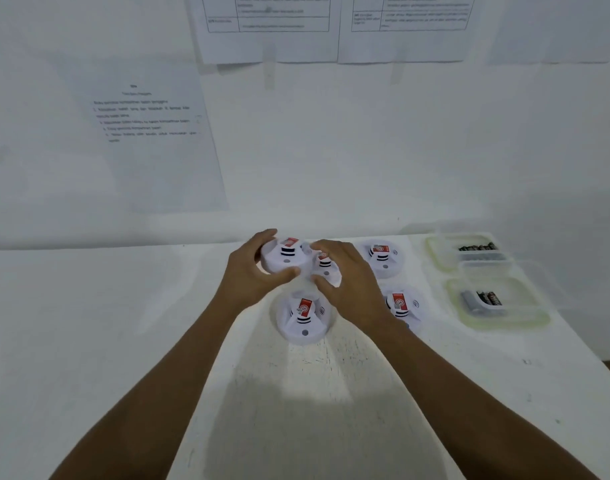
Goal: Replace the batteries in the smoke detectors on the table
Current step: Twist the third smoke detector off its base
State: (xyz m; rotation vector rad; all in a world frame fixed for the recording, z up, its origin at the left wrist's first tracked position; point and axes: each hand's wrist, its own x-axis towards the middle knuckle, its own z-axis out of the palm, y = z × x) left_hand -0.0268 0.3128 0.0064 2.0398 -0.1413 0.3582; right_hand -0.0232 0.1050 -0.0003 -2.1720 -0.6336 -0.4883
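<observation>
Nearest, two bare forearms reach in from the bottom edge over a scuffed white table (123, 323). Just ahead of them sits the nearest smoke detector (303, 320), a white round one with a red label, resting on the table between the two wrists and touched by neither hand.

Beyond it, the left hand (251, 271) grips a second smoke detector (284, 259). Its thumb lies across the near rim and its fingers curl over the far rim. Whether this detector is lifted or still on the table I cannot tell.

The right hand (352, 278) is just beside it, fingers spread and bent, covering part of a third smoke detector (326, 266). The blur hides whether it holds anything. A fourth smoke detector (402, 304) lies partly under the right wrist, and a fifth smoke detector (381, 258) stands farther back, clear of both hands.

To the right, well apart from the hands, is a near plastic container (525, 320) with a few batteries (481, 299) in it. Behind that sits a far plastic container (431, 258) holding a row of dark batteries (478, 249).

On the white wall behind hang a printed sheet (151, 140) at left and two table-ruled sheets (269, 29) higher up, their text too blurred to read.
</observation>
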